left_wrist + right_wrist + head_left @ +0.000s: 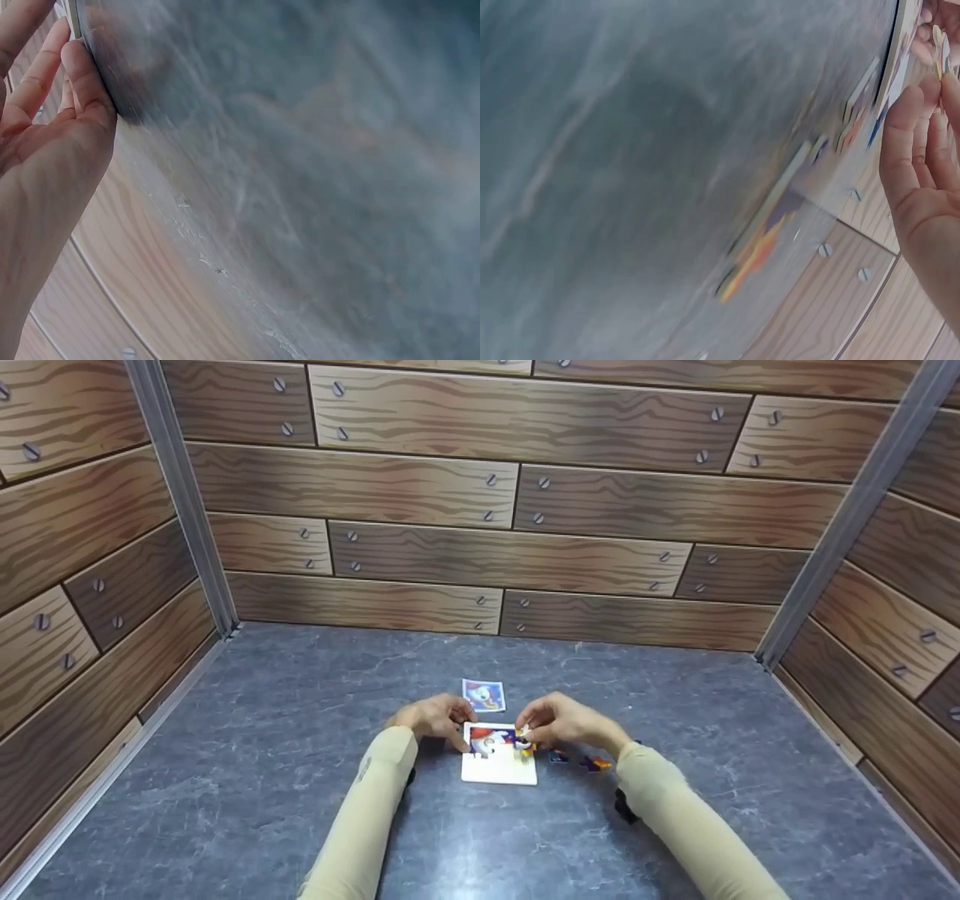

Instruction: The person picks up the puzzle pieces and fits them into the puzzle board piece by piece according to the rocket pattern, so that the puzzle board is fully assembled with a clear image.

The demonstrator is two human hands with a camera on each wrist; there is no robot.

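Observation:
A white puzzle board (499,769) lies flat on the table, its upper part filled with a colourful picture. At the board's left edge is my left hand (439,715), thumb and fingers spread along the rim and touching it. Over the board's right side, my right hand (561,720) pinches a small puzzle piece (523,737) between thumb and fingers. The right wrist view shows this piece (941,56) raised on edge at the fingertips. In the left wrist view, only a sliver of the board (73,19) appears beside the fingers.
Loose puzzle pieces (596,764) lie on the grey table (300,810) right of the board, partly beneath the right forearm. Behind the board is a small picture card (484,695). Wood-patterned walls (420,547) enclose the table at the back and sides.

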